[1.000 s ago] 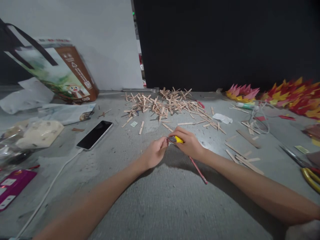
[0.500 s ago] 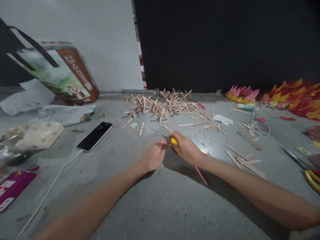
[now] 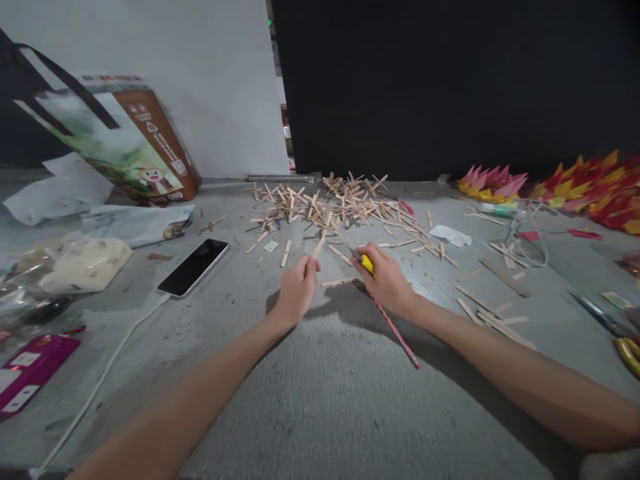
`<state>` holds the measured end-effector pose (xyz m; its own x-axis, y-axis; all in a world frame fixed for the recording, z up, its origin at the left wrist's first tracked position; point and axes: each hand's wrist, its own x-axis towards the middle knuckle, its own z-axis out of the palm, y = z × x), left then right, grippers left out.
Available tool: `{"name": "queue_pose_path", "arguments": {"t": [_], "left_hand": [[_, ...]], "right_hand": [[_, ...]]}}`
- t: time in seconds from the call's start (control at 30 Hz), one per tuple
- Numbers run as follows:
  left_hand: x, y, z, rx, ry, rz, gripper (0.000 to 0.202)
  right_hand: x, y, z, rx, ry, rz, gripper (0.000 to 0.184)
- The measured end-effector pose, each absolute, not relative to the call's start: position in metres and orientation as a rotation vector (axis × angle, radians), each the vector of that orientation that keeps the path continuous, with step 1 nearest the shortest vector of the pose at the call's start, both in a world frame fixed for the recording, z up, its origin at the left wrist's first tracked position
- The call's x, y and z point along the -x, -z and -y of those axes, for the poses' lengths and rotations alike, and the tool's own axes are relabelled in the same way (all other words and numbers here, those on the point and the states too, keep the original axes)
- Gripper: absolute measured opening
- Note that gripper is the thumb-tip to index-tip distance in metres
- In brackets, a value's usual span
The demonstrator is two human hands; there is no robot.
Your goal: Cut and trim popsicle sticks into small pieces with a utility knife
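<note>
My left hand [image 3: 297, 290] is closed on a thin wooden craft stick [image 3: 319, 246], which points up and away toward the pile. In my right hand [image 3: 390, 283] is a yellow utility knife [image 3: 367, 263], its grey blade end aimed to the upper left, apart from the stick. Another craft stick [image 3: 336, 283] lies flat between the hands, close to the right fingers. A pink pencil [image 3: 399, 337] rests on the table below my right hand, its upper end hidden by the hand. Beyond both hands spreads a heap of craft sticks [image 3: 345, 205], some in crossed shapes.
On the left are a phone [image 3: 194, 268] with a white cable, a paper bag [image 3: 150, 147], plastic packets and a magenta case [image 3: 37, 370]. To the right lie loose sticks [image 3: 505, 328], scissors [image 3: 595, 312], a white scrap [image 3: 451, 235] and red-yellow paper pieces [image 3: 585, 190].
My hands have moved apart, the left one to the left and the knife away from it. The held stick now shows plainly, as do the flat stick between the hands and more of the pencil.
</note>
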<state>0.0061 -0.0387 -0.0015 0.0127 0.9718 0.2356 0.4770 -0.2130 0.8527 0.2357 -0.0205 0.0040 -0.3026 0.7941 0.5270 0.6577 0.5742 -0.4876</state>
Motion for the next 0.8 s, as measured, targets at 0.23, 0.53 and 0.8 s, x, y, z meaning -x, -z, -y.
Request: {"name": "queue_pose_path", "arguments": {"t": [0.23,0.53,0.8], "left_hand": [[0.012,0.001,0.021,-2.095,-0.959,-1.629,0.022],[0.016,0.003,0.017,-2.214,-0.819,-2.043,0.037],[0.05,-0.002,-0.001,-2.025,-0.688,-2.412,0.033]], "right_hand": [[-0.261,0.0,-0.009,1.561,-0.033,2.266,0.02],[-0.256,-0.001,-0.004,1.593,-0.074,2.26,0.034],[-0.255,-0.001,-0.003,1.447,-0.098,2.252,0.044]]}}
